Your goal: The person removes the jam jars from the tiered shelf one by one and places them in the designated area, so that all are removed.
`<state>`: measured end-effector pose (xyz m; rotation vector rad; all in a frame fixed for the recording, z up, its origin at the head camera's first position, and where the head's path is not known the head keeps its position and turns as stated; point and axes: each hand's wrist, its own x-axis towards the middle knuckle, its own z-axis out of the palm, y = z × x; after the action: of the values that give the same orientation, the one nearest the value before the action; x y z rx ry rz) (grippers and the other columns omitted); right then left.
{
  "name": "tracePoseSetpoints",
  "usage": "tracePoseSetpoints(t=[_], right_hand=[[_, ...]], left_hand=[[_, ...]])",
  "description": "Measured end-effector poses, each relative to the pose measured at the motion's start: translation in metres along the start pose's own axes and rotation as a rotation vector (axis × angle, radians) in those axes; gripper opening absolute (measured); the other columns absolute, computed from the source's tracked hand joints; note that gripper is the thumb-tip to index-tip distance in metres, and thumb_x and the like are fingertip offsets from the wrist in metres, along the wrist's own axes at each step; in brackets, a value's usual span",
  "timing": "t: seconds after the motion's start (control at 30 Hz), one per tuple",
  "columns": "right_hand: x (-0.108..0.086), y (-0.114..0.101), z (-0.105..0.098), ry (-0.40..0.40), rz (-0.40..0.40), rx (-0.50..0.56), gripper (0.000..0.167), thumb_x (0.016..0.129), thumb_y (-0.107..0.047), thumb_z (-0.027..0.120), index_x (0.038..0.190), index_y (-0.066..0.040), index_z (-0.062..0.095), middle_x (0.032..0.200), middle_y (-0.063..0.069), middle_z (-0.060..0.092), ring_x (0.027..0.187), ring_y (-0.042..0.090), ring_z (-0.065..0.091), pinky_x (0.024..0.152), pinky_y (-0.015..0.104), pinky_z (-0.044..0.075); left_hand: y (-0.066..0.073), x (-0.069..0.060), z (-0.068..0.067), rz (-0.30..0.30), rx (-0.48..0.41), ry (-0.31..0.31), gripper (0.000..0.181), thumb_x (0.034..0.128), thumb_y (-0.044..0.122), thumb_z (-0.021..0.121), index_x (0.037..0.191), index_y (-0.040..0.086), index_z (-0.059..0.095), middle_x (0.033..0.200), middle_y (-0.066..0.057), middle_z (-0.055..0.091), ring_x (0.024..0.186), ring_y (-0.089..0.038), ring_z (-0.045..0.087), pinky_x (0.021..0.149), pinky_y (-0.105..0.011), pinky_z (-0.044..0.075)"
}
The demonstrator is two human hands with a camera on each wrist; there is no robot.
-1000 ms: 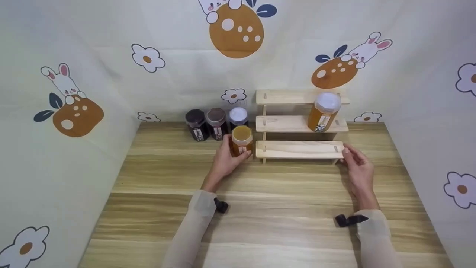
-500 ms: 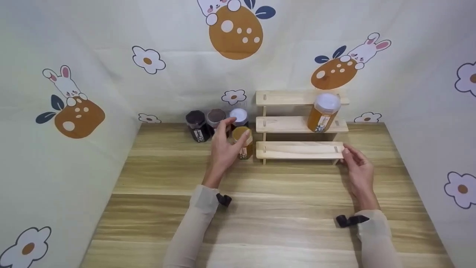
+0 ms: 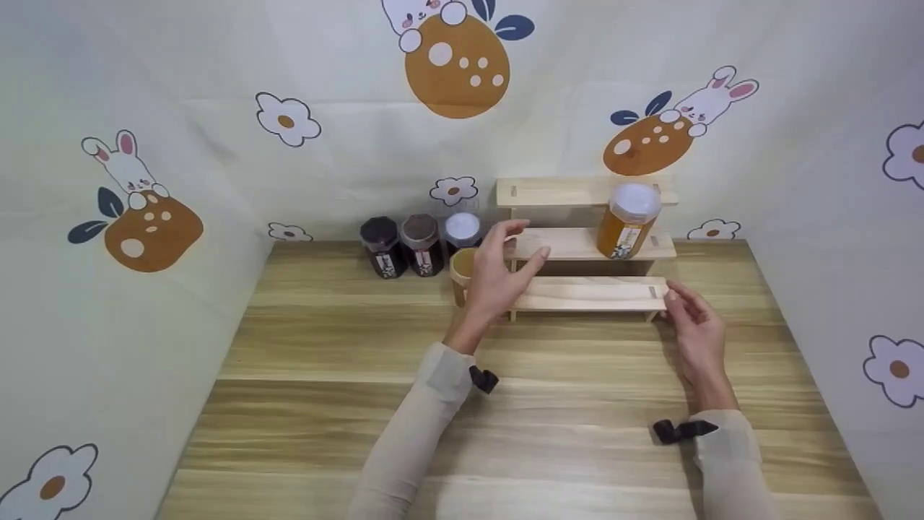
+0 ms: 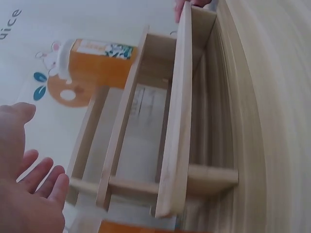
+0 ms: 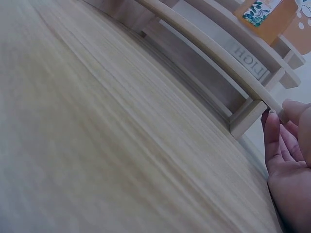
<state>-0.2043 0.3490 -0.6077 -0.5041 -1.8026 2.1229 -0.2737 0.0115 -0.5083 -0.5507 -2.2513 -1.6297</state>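
Note:
A three-tier wooden rack (image 3: 592, 292) stands on the table against the back wall. My left hand (image 3: 497, 274) hovers over its left end, fingers and thumb spread and holding nothing; the left wrist view shows the bare palm (image 4: 24, 189). My right hand (image 3: 700, 336) pinches the right end of the lowest tier between thumb and fingers. On the middle tier, toward the right, an amber jar with a white lid (image 3: 626, 227) stands upright. Another amber jar (image 3: 460, 276), with a yellowish top, is on the table left of the rack, partly hidden by my left hand.
Two dark jars, one (image 3: 382, 249) beside the other (image 3: 422, 245), stand along the back wall. A white-lidded jar (image 3: 463, 230) is to their right, behind the yellowish-topped one. Patterned cloth (image 3: 346, 166) encloses the table (image 3: 325, 419) at the back and sides.
My left hand has let go of the amber jar on the table, lifted off it and moved right to the rack's left end. My right hand keeps its place on the rack.

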Motion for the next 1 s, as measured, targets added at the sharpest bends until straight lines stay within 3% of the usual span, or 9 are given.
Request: tracePoseSetpoints(t=[0.27,0.53,0.8,1.0], right_hand=[[0.002,0.003,-0.001,0.005,0.028,-0.025,0.046,0.102,-0.019,0.076,0.144,-0.003,0.067,0.110,-0.009,0.079,0.100,0.004,0.071,0.088,0.015,0.061],[0.000,-0.002,0.001,-0.005,0.039,-0.032,0.045,0.103,-0.020,0.076,0.144,-0.005,0.068,0.109,-0.008,0.078,0.100,0.004,0.070,0.089,0.014,0.061],[-0.006,-0.012,0.003,-0.022,0.033,-0.043,0.045,0.104,-0.017,0.074,0.145,-0.001,0.066,0.108,-0.006,0.077,0.099,0.005,0.070,0.088,0.016,0.062],[-0.001,-0.004,0.001,-0.019,-0.001,-0.034,0.044,0.104,-0.017,0.074,0.143,0.001,0.067,0.108,-0.007,0.078,0.096,0.004,0.069,0.085,0.015,0.061]], left_hand=[[0.009,0.016,0.047,-0.017,-0.002,-0.151,0.052,0.0992,0.036,0.081,0.142,0.011,0.064,0.140,-0.005,0.068,0.135,-0.024,0.065,0.116,-0.029,0.055],[0.017,0.031,0.077,-0.100,0.023,-0.257,0.072,0.0926,0.049,0.085,0.151,0.018,0.057,0.152,0.000,0.062,0.141,-0.019,0.062,0.117,-0.030,0.053],[0.019,0.043,0.094,-0.085,0.041,-0.281,0.081,0.0872,0.044,0.092,0.154,0.018,0.053,0.158,-0.001,0.060,0.147,-0.012,0.055,0.123,-0.029,0.047],[0.021,0.048,0.103,-0.085,0.061,-0.272,0.084,0.0858,0.045,0.093,0.154,0.020,0.051,0.156,0.001,0.060,0.145,-0.010,0.056,0.122,-0.027,0.047]])
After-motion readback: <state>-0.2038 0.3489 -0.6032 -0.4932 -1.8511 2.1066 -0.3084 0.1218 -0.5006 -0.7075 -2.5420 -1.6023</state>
